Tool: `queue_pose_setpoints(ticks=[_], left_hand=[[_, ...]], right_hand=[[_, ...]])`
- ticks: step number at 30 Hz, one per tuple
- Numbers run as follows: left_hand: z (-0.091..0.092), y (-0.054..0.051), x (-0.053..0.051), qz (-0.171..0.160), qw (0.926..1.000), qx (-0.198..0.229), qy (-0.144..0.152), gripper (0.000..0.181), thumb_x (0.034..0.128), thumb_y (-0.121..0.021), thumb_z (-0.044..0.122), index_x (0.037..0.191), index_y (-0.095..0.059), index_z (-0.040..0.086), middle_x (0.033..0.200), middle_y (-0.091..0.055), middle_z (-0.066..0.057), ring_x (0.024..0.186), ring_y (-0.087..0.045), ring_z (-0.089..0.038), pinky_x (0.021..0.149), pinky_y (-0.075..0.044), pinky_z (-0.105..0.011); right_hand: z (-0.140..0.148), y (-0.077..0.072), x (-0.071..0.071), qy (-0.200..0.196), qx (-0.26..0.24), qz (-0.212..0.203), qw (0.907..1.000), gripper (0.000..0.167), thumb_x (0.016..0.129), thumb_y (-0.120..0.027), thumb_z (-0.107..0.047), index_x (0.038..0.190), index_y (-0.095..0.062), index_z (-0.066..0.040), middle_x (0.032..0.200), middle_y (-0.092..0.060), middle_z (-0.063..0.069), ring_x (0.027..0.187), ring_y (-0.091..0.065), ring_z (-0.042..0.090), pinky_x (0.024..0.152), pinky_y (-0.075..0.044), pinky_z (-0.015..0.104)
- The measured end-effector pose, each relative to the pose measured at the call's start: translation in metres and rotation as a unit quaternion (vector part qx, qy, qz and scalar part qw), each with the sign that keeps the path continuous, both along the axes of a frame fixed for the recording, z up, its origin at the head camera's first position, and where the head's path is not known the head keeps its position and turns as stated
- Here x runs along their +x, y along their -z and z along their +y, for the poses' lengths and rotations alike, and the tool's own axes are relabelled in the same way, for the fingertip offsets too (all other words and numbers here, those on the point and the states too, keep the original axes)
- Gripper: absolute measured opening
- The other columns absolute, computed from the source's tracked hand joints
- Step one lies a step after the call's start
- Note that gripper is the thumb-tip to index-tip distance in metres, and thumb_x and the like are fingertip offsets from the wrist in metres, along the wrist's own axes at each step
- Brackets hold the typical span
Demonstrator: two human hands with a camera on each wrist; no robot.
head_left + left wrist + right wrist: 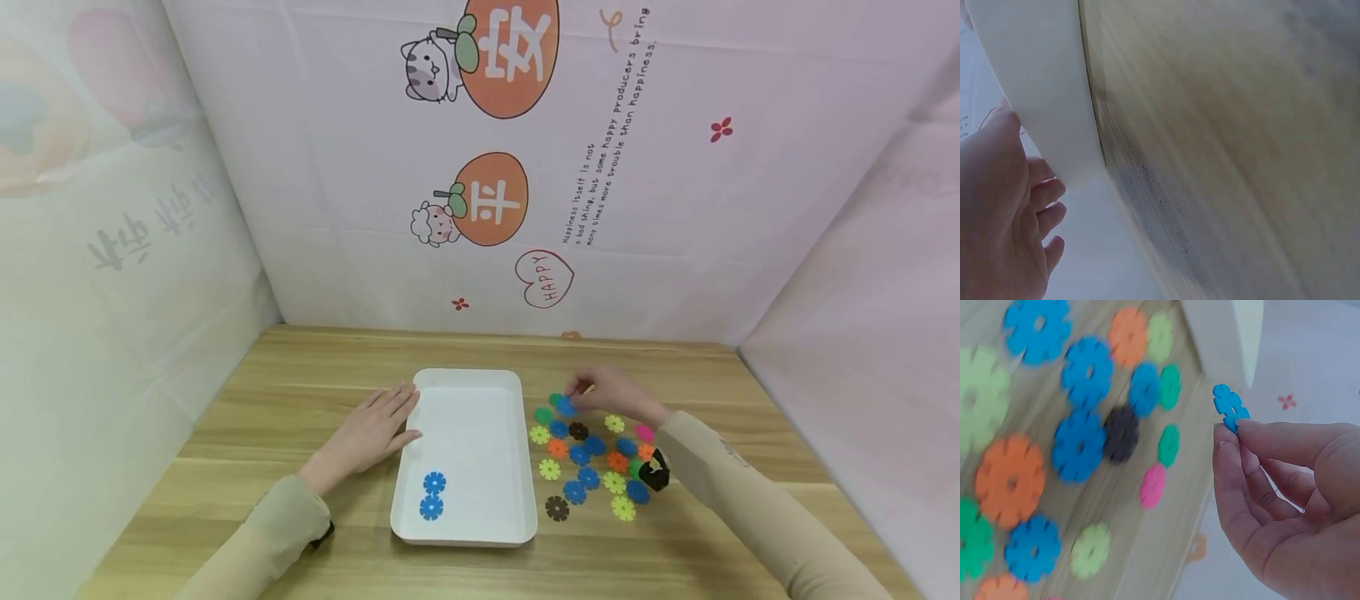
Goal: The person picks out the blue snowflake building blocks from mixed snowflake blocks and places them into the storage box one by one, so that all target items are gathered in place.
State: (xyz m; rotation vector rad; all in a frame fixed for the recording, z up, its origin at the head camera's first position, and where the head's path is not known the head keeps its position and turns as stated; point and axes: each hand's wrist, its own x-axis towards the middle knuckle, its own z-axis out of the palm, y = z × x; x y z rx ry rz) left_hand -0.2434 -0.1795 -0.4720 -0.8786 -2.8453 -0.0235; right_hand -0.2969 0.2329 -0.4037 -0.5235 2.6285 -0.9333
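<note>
Between thumb and fingertips, my right hand (1285,487) pinches a blue notched plastic disc (1230,406) raised off the table; in the head view that hand (609,393) is over the far end of the scattered discs. My left hand (371,427) rests with straight fingers along the left rim of a white tray (472,433). The left wrist view shows that hand (1004,206) against the tray's outer wall (1041,81). Two blue notched discs (431,507) lie in the tray near its left front corner.
Right of the tray lie several loose discs: blue (575,492), yellow (549,469), orange (557,448), green (543,414), dark brown (557,508) and pink (645,433). They share a wooden table (330,358), bounded behind by a printed white cloth (360,250).
</note>
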Motion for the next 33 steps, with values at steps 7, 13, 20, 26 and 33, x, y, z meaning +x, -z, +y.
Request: queue_pose_setpoints(ticks=[7,13,20,26,33], left_hand=[[0.000,0.000,-0.001,-0.004,1.0000,-0.003,0.001,0.068,0.1026,-0.046,0.048,0.152,-0.037,0.002,0.159,-0.036,-0.015,0.148,-0.036,-0.033,0.122,-0.032,-0.051],[0.000,-0.002,-0.003,-0.016,0.9999,0.000,0.004,0.067,0.1029,-0.045,0.048,0.152,-0.037,0.002,0.160,-0.036,-0.016,0.149,-0.034,-0.034,0.122,-0.030,-0.052],[0.000,-0.004,-0.003,-0.012,0.9999,0.004,0.005,0.061,0.1046,-0.044,0.042,0.150,-0.040,0.002,0.158,-0.039,-0.015,0.148,-0.036,-0.033,0.122,-0.031,-0.052],[0.000,-0.003,-0.004,-0.001,0.9999,-0.014,0.009,0.061,0.1044,-0.045,0.042,0.150,-0.041,0.001,0.157,-0.039,-0.016,0.147,-0.037,-0.032,0.122,-0.032,-0.050],[0.001,-0.003,-0.003,0.021,0.9995,-0.020,0.009,0.062,0.1027,-0.048,0.044,0.148,-0.044,0.001,0.155,-0.044,-0.016,0.145,-0.041,-0.032,0.120,-0.035,-0.049]], right_hand=[[-0.024,-0.005,0.006,-0.027,-0.051,-0.031,0.9978,0.017,0.094,-0.067,-0.014,0.105,-0.066,-0.002,0.101,-0.067,0.012,0.085,-0.063,0.019,0.084,-0.059,0.044],[-0.047,-0.003,0.008,-0.044,-0.047,-0.018,0.9977,0.013,0.092,-0.069,-0.012,0.102,-0.068,-0.005,0.098,-0.068,0.009,0.084,-0.062,0.017,0.078,-0.057,0.035],[-0.076,0.003,0.013,-0.079,-0.078,-0.047,0.9927,0.012,0.091,-0.068,-0.005,0.100,-0.067,0.002,0.096,-0.070,0.015,0.084,-0.068,0.019,0.082,-0.062,0.045],[-0.104,0.009,0.022,-0.070,-0.070,-0.070,0.9926,0.009,0.090,-0.069,-0.003,0.097,-0.068,0.001,0.093,-0.068,0.012,0.079,-0.067,0.014,0.078,-0.063,0.033],[-0.131,0.018,0.026,-0.086,-0.047,-0.077,0.9922,0.006,0.089,-0.070,-0.004,0.095,-0.069,-0.002,0.088,-0.067,0.007,0.076,-0.065,0.009,0.075,-0.061,0.025]])
